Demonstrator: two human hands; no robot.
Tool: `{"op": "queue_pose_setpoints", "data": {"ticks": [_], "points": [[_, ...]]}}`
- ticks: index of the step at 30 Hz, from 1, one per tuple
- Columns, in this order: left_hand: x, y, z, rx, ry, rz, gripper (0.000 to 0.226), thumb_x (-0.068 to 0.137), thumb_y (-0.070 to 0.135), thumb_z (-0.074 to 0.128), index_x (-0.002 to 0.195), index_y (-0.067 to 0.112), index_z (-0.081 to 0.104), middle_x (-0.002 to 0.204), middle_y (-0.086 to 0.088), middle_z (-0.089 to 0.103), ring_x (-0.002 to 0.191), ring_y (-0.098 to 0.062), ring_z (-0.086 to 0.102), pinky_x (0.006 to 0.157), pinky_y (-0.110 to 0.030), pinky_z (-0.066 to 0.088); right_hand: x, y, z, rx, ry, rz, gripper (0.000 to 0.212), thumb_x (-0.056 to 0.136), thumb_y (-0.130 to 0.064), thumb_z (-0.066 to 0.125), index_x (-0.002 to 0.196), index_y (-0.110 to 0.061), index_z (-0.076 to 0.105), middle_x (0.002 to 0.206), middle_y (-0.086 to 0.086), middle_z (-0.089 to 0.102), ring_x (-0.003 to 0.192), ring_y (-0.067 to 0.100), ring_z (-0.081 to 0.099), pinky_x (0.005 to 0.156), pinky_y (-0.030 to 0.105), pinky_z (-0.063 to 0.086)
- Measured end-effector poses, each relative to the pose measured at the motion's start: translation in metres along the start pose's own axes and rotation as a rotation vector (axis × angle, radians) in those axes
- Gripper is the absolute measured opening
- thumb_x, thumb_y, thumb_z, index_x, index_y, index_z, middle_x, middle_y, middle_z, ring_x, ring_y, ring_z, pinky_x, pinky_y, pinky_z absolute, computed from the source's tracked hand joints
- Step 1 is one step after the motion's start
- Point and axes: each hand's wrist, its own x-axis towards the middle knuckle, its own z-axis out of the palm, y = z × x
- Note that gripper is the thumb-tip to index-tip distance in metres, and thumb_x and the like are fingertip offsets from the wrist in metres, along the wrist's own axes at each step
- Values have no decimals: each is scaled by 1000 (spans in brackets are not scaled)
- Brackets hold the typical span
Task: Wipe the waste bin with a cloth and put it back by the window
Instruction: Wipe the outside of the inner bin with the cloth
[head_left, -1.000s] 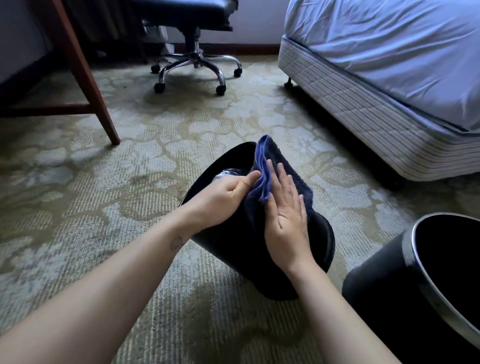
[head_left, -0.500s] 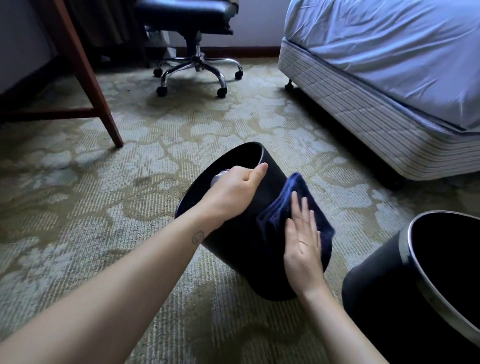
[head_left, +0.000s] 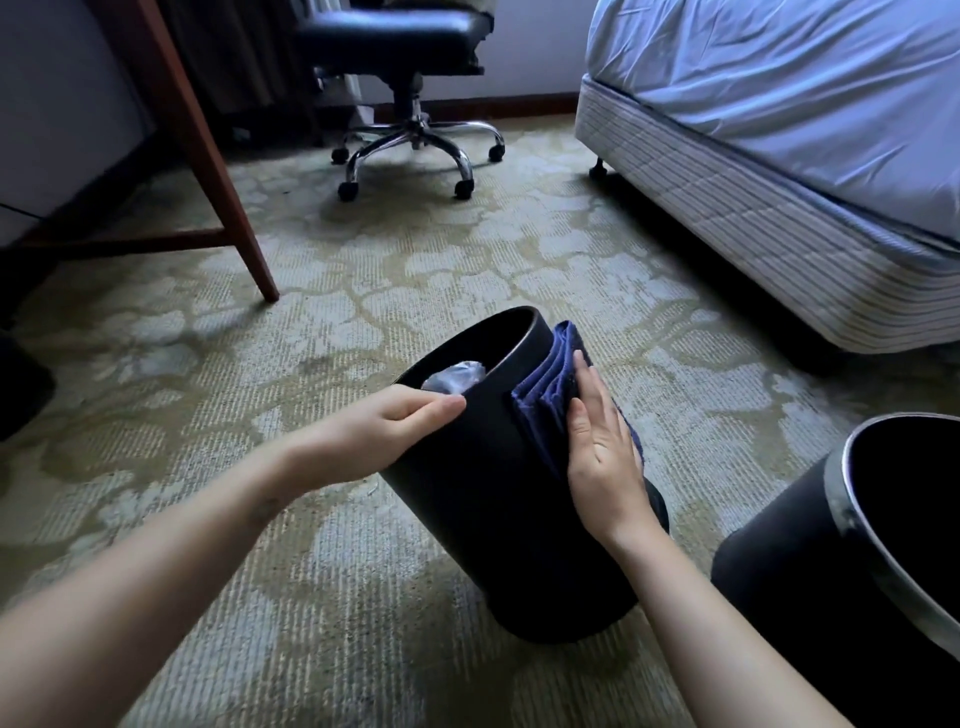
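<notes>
- waste bin (head_left: 498, 493) is tilted on the carpet (head_left: 208, 395), mouth facing away, likely to expose its side wall for wiping
- rim is gripped by the left hand (head_left: 374, 431), fingers closed over the edge, to steady it
- folded blue cloth (head_left: 545, 389) is pressed flat against the wall by the right hand (head_left: 597, 457), fingers extended, nothing clamped
- crumpled item is seen inside the bin
- second bin (head_left: 852, 561) stands just to the right; bed (head_left: 779, 156) beyond, chair (head_left: 410, 104) and table leg (head_left: 208, 156) farther off
- window is not in view

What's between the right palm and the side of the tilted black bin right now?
In the head view, a folded blue cloth lies between the right hand and the wall of the bin. The hand presses it flat there.
</notes>
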Motion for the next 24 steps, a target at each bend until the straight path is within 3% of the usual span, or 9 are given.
{"op": "queue_pose_setpoints", "data": {"ticks": [3,6,8,10,12,16,18,21,24], "points": [[8,-11,5,10,156,124,59,97,47,47,89,-8,65,86,-5,66,82,-15,62,78,-48,50,-10,17,-2,-21,0,89,43,87,-59,7,128,-72,5,159,-20,14,147,1,10,121,44,9],[12,-5,5,-55,174,103,33,100,30,45,87,21,74,84,18,71,86,3,65,83,-23,50,-30,51,-12,-108,-24,250,63,80,-64,-1,142,-57,7,159,-20,13,147,3,11,121,43,4],[19,-3,10,-23,171,91,35,100,32,45,98,16,75,105,10,73,103,-6,66,97,-31,48,-37,67,-16,-62,-28,322,54,92,-58,5,145,-51,11,159,-17,15,148,6,11,121,44,3],[25,6,21,79,197,106,49,97,53,42,110,18,73,127,4,66,123,-12,58,110,-40,40,-38,67,-15,119,35,335,38,103,-40,16,140,-52,14,159,-14,16,148,9,11,121,45,4],[32,17,36,270,202,114,71,86,77,30,106,22,70,121,6,68,120,-13,59,107,-44,40,-36,50,-18,235,92,274,36,105,-32,20,136,-47,12,155,-19,14,148,5,9,123,41,6],[47,43,60,518,236,64,52,96,56,26,96,19,63,106,3,68,106,-20,60,94,-37,44,-18,-16,-27,232,105,21,47,95,-43,19,140,-51,8,158,-21,3,146,-3,-5,120,31,-5],[53,42,61,387,225,67,59,84,57,22,99,18,64,107,2,69,108,-25,61,98,-42,44,-10,-38,-26,184,61,-72,47,94,-43,18,138,-56,7,155,-27,-3,144,-5,-11,115,28,-12],[56,31,46,84,213,60,71,88,69,25,111,19,69,116,-3,70,114,-24,61,106,-47,40,-9,-20,-18,82,29,-88,50,94,-46,18,140,-55,1,153,-32,-8,145,-5,-10,115,30,-12],[50,21,35,-7,210,173,55,80,66,46,80,13,63,77,-6,58,73,-18,54,76,-36,46,-24,45,-17,4,76,117,50,94,-52,17,142,-49,2,160,-17,5,147,3,4,121,40,0]]}}
